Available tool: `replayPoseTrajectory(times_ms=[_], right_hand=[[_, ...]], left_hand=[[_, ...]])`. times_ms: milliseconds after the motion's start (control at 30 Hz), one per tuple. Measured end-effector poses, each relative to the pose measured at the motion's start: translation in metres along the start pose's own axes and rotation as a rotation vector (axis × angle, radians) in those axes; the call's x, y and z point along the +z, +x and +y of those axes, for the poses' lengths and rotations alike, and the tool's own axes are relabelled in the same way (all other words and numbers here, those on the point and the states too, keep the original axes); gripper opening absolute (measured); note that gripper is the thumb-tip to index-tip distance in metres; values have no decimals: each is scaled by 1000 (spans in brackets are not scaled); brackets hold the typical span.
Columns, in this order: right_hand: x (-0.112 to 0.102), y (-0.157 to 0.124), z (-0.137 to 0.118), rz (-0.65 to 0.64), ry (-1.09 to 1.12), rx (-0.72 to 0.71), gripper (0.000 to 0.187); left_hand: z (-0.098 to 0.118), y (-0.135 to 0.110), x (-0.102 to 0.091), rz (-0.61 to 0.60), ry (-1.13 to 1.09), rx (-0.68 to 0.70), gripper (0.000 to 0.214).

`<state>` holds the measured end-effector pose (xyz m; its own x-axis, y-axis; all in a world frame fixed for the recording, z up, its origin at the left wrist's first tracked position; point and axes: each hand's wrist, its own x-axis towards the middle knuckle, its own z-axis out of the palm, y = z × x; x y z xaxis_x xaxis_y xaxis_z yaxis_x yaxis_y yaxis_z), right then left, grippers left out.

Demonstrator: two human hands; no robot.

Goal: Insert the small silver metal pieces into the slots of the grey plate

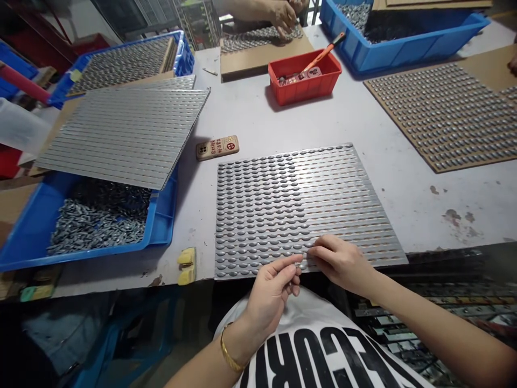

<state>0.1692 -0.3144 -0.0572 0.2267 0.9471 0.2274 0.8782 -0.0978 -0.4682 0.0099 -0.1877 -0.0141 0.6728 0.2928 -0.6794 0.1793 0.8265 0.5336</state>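
Observation:
A grey slotted board (347,205) lies on the table in front of me. Rows of small oval metal pieces (258,210) fill its left half and reach along the top edge. My left hand (272,293), a gold bangle on its wrist, is curled closed at the near edge, with a small metal piece showing at its fingertips. Just right of it, my right hand (343,264) pinches down at the end of a near row. Its fingertips touch the board and hide whatever is between them.
A blue bin (161,221) of loose metal pieces stands left, with a grey slotted panel (129,134) across it. Beyond my board are a wooden domino-like block (218,147), a red tray (307,86) and another blue bin (404,54). Another person's hand (284,19) works at the far side.

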Motion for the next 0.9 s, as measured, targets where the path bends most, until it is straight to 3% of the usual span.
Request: replayPoseTrajectory(times_ms=[233,433,700,900], right_hand=[[-17,1,-19,24,518,80,22],[-7,-2,-32,143,765,181,13],[-8,-14,-31,111,622,63,26],[-4,-22,-12,190,317,20,29]], left_hand=[[-3,-1,3,7,31,37,25],[-6,2,9,-13,19,32,24],[-9,0,8,-46,60,-20,21],[0,-7,6,92,-11,-44,24]])
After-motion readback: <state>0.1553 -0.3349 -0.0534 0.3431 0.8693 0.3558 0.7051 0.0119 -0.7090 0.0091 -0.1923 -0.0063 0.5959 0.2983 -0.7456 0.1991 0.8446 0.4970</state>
